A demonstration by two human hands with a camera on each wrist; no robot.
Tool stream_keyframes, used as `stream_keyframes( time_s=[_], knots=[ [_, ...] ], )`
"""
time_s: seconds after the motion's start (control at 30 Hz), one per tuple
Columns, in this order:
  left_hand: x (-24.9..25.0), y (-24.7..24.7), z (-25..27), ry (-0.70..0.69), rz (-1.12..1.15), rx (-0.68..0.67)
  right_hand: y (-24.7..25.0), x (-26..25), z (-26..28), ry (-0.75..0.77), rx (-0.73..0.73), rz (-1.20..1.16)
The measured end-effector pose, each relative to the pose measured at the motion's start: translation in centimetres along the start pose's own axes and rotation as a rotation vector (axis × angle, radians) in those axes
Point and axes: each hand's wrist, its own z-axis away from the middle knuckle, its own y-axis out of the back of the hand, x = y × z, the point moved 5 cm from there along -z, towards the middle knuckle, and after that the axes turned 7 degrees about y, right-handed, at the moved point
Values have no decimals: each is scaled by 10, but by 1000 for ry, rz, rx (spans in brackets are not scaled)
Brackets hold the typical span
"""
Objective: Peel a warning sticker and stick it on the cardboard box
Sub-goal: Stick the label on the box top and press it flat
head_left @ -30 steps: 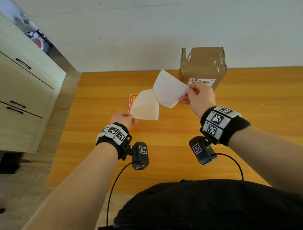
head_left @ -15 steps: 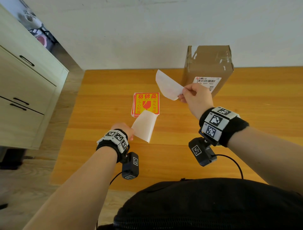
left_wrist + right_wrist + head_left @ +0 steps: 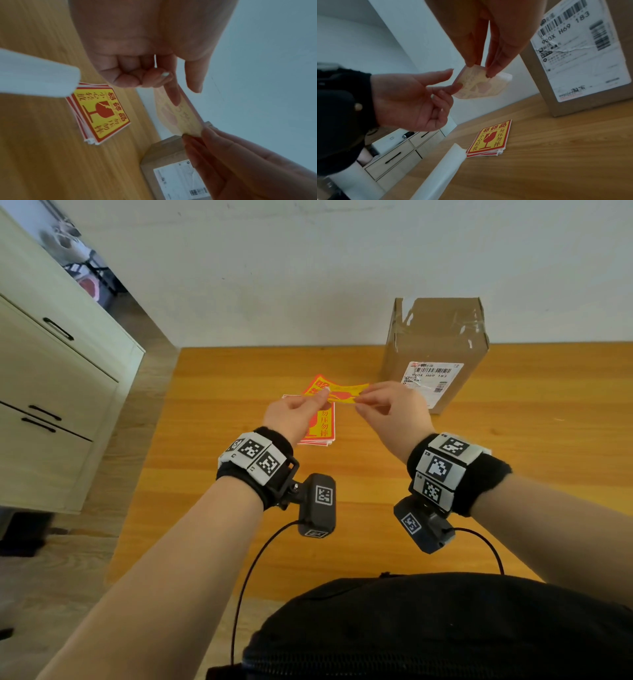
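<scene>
A red-and-yellow warning sticker [image 3: 343,392] hangs face up in the air between my two hands. My left hand [image 3: 322,397] pinches its left end and my right hand [image 3: 359,400] pinches its right end. The left wrist view shows the sticker's pale back [image 3: 183,116] under my left thumb and forefinger [image 3: 172,94]. In the right wrist view my right fingertips [image 3: 489,70] pinch its edge [image 3: 476,83]. The taped cardboard box [image 3: 438,337] with a white shipping label stands upright just beyond my right hand.
A stack of the same stickers [image 3: 322,430] lies on the wooden table [image 3: 513,440] under my hands. A curled white backing sheet [image 3: 447,167] lies next to the stack's near side. A cream drawer cabinet [image 3: 51,405] stands left of the table.
My left hand has let go of the white backing and come up to pinch the sticker's left end. The sticker has turned printed side up and sits lower, over the stack.
</scene>
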Motion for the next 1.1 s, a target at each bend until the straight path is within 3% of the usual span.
stream_keyframes(
  time_s=[0.27,0.43,0.67,1.1],
  knots=[
    [16,-6,-3,-130,-121,83,6,4,6,42,-17,-50],
    [38,1,0,-343,-289,132,25,14,5,-26,82,-6],
    [65,4,6,-508,-424,60,53,22,-9,-126,162,-123],
    [104,-42,9,-462,-327,-48,100,37,-11,-174,291,-207]
  ],
)
